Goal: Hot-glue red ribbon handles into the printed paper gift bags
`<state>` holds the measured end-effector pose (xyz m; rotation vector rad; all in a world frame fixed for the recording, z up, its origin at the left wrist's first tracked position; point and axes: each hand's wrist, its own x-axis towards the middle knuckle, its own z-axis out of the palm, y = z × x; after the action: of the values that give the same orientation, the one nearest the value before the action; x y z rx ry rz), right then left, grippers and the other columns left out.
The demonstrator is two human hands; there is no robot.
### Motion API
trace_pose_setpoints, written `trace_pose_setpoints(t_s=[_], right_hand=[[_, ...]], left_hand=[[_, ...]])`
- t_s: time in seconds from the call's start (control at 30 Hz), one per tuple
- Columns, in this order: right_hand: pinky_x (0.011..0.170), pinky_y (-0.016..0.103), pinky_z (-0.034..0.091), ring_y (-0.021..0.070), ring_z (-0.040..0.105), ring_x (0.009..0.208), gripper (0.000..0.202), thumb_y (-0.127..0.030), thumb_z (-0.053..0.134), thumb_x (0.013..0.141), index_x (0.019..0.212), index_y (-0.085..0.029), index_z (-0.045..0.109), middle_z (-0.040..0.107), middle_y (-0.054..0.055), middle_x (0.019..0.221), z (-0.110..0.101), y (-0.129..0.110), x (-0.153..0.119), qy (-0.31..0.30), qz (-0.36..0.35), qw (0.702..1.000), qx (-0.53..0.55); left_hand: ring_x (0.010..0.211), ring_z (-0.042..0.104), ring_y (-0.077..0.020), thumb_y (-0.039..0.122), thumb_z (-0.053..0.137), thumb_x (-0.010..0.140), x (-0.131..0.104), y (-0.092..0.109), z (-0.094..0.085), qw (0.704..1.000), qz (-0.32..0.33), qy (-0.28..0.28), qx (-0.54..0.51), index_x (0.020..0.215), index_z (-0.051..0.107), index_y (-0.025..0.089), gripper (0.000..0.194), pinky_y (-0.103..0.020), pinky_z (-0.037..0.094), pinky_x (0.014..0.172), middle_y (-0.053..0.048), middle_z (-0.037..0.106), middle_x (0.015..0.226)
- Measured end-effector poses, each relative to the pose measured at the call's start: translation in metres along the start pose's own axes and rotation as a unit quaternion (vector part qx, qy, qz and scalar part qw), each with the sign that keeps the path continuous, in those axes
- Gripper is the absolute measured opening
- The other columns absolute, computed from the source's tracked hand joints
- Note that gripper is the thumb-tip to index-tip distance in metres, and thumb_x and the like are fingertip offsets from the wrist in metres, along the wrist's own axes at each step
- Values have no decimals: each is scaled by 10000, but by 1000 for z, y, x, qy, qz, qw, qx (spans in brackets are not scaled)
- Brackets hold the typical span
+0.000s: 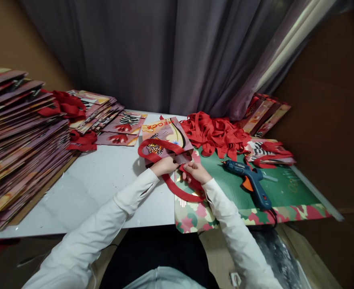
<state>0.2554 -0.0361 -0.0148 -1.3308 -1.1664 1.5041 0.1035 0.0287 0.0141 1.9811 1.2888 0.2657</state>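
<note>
A printed paper bag (pixel 167 129) with a butterfly and the letters MECCA lies in front of me, its near edge towards my hands. One red ribbon loop (pixel 145 147) lies across its face, and another stretch of red ribbon (pixel 181 194) curves below my hands. My left hand (pixel 164 165) is closed at the bag's near edge, fingertips pinched there; the exact grip is partly hidden. Just to its right, my right hand (pixel 197 172) pinches the red ribbon close to that edge. A blue glue gun (pixel 253 180) with an orange trigger lies right of my right hand.
Tall stacks of flat printed bags (pixel 23 148) stand on the left, with red ribbons (pixel 83 140) among them. A heap of red ribbon (pixel 215 134) lies behind the green mat (pixel 222 176). More bags (pixel 265 114) stand at the back right, before a grey curtain (pixel 134 52).
</note>
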Motion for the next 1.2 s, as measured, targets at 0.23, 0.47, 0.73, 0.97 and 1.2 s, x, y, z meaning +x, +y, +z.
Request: trace_pose_setpoints(t_s=[0.23, 0.47, 0.73, 0.97, 1.2], right_hand=[[322, 181, 372, 67, 460, 297, 297, -441, 680, 709, 661, -171, 566, 634, -26, 474, 2, 1, 0, 8, -7, 1000, -6], [315, 195, 354, 75, 453, 302, 340, -502, 669, 700, 662, -179, 567, 639, -11, 493, 6, 4, 1, 32, -31, 999, -12], [364, 206, 353, 69, 426, 333, 373, -568, 560, 768, 699, -214, 467, 626, -19, 516, 23, 19, 3, 145, -111, 983, -4], [415, 212, 376, 93, 490, 408, 424, -566, 626, 707, 763, -250, 348, 640, -42, 533, 29, 14, 3, 134, -153, 979, 34], [390, 212, 398, 89, 493, 358, 480, -650, 617, 669, 739, -239, 380, 636, -32, 507, 29, 16, 8, 134, -161, 977, 45]], left_hand=[[1013, 647, -279, 170, 596, 771, -4, 4, -4, 999, 10, -6, 39, 1221, 559, 103, 456, -287, 481, 809, -163, 684, 1116], [985, 657, -282, 157, 614, 751, -8, 6, -7, 999, 10, 2, 33, 1237, 545, 121, 493, -288, 487, 781, -144, 701, 1074], [898, 670, -237, 195, 671, 716, -7, 4, -6, 1000, 28, 13, 4, 1203, 544, 132, 507, -236, 484, 692, -102, 705, 1041], [860, 671, -223, 219, 638, 749, -3, 1, 0, 999, 26, 29, -13, 1070, 584, 116, 341, -230, 479, 656, -110, 707, 986], [711, 646, -185, 134, 576, 742, -5, 4, 2, 999, 30, 20, -12, 816, 624, 134, 87, -228, 447, 591, -65, 689, 768]])
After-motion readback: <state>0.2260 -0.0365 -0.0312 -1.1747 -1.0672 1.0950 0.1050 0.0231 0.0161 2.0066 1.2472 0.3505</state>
